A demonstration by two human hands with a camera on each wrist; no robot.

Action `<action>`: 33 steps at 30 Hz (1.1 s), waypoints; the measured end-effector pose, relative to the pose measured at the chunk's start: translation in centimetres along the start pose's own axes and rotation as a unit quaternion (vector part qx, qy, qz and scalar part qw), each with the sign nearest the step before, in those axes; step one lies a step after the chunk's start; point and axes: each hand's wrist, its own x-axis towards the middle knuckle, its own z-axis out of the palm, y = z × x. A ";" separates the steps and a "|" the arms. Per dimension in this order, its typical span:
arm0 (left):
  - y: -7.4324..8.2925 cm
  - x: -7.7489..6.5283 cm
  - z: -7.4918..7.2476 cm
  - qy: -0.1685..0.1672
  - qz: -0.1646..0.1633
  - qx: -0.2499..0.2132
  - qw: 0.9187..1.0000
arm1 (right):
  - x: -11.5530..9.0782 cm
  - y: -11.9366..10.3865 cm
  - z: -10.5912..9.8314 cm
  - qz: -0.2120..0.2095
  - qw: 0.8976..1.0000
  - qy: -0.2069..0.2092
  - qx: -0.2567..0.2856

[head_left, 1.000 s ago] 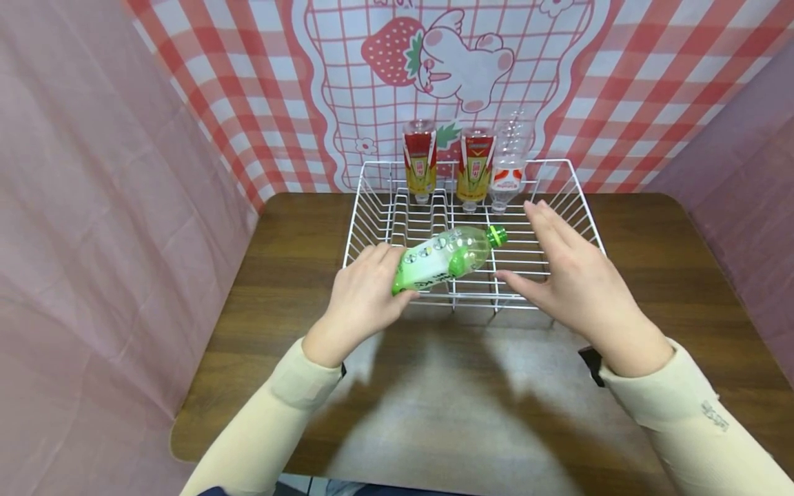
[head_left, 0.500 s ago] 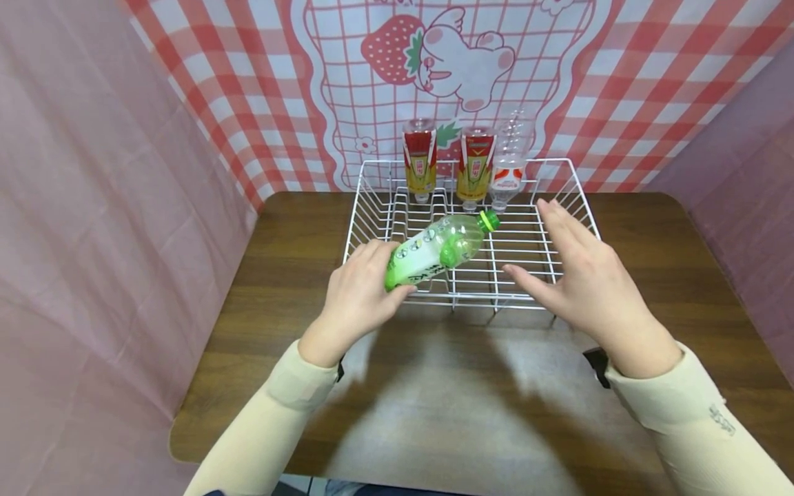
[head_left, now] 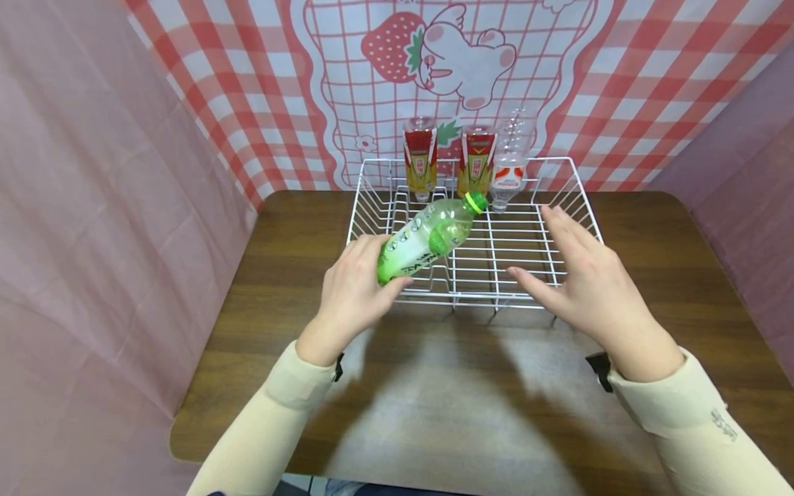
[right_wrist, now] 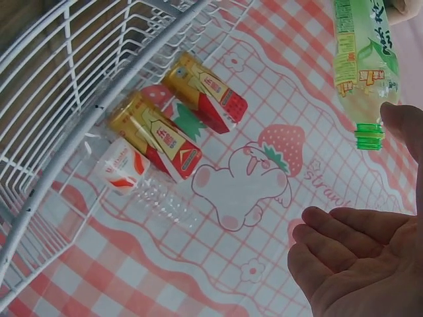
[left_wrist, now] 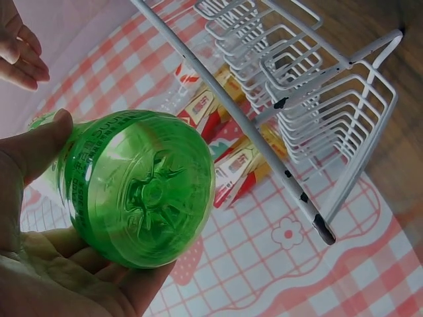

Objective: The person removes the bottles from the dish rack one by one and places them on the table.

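Observation:
My left hand [head_left: 350, 293] grips a plastic bottle [head_left: 424, 241] with a green-and-white label round its lower end. Its green top points up and to the right, over the wire rack. In the left wrist view the ribbed green base [left_wrist: 155, 191] faces the camera, thumb on one side and fingers on the other. To the right, my right hand [head_left: 583, 286] is held apart from the bottle, thumb and fingers spread, nothing in it. In the right wrist view the bottle's green top [right_wrist: 369, 137] shows beyond that hand's thumb.
A white wire rack [head_left: 496, 297] stands on the brown table [head_left: 267, 275]. Along its back, upside down, are two red-and-yellow bottles [head_left: 420, 162] and a clear bottle [head_left: 509, 178] with a white-and-orange label. Behind hangs a red checked cloth [head_left: 236, 89].
My left hand has drawn slightly left with the bottle, and the bottle's top has swung up and left. My right hand has shifted a little to the right.

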 end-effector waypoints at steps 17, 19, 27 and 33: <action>-1.0 -0.2 -0.5 0.037 -0.029 -0.034 0.998 | -0.6 0.6 0.1 0.026 1.000 -0.002 0.006; -1.1 -0.2 -0.5 0.042 -0.030 -0.038 0.998 | -0.7 0.6 0.2 0.025 1.000 -0.003 0.006; -1.7 -0.3 -0.7 0.072 -0.037 -0.054 0.995 | -0.8 0.8 0.3 0.025 1.000 -0.005 0.008; -2.1 -0.3 -1.0 0.076 -0.043 -0.059 0.994 | -0.8 0.8 0.4 0.021 1.000 -0.009 0.003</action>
